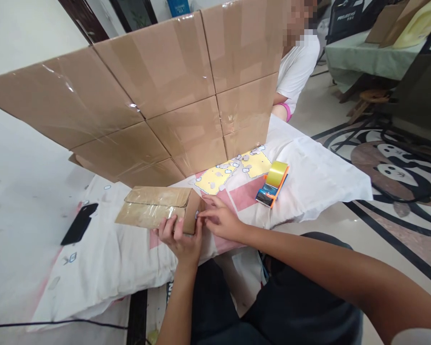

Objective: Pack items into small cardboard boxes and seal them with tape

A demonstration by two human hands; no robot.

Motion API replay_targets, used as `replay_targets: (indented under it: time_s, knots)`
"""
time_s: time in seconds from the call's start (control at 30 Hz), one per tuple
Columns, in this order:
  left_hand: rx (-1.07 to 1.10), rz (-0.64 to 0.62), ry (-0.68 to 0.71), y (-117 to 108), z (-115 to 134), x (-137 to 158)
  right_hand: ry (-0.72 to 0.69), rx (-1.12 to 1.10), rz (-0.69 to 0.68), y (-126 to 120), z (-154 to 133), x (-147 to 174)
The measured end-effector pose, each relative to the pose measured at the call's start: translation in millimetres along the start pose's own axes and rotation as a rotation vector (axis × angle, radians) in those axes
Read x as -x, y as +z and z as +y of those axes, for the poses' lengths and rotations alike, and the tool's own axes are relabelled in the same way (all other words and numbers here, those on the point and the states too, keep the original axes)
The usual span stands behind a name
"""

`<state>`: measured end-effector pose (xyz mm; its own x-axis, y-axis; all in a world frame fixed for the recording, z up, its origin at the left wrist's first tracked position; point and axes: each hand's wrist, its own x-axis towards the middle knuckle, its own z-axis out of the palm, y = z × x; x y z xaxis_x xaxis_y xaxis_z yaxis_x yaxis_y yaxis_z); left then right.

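A small taped cardboard box (154, 203) lies on the cloth-covered surface before me. My left hand (181, 239) is wrapped around its near right corner, with fingers on top and thumb against the end face. At that same right end is my right hand (222, 219), its fingers apart and their tips touching the box's end flap (193, 208). A small pale spot shows by the fingertips; I cannot make out what it is. To the right of the box lies a tape dispenser (272, 184) with a yellow roll and an orange and blue body.
A large taped cardboard panel (179, 86) leans upright behind the box. Behind its right edge sits a person in a white sleeve (300, 64). A black phone-like object (79, 224) lies at the left, near the wall. A green-covered table (366, 60) stands farther right.
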<state>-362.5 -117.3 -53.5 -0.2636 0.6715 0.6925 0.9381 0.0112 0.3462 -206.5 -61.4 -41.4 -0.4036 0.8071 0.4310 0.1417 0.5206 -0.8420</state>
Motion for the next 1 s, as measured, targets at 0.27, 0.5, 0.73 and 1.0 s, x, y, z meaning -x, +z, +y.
replay_targets:
  time_s: [0.27, 0.5, 0.73, 1.0]
  knots:
    - [0.019, 0.123, 0.065, 10.2, -4.7, 5.1, 0.078, -0.087, -0.268, -5.4, 27.0, -38.1]
    - [0.098, 0.235, 0.200, 12.7, -22.7, 2.0, 0.047, 0.121, -0.331, -1.8, 36.0, -51.9]
    - [0.159, 0.272, 0.280, 1.3, -23.5, -4.1, 0.039, 0.211, -0.309, 3.6, 24.7, -43.3]
    - [0.156, 0.319, 0.292, -21.2, -25.2, 8.4, 0.063, 0.215, -0.233, 16.8, 0.3, -13.3]
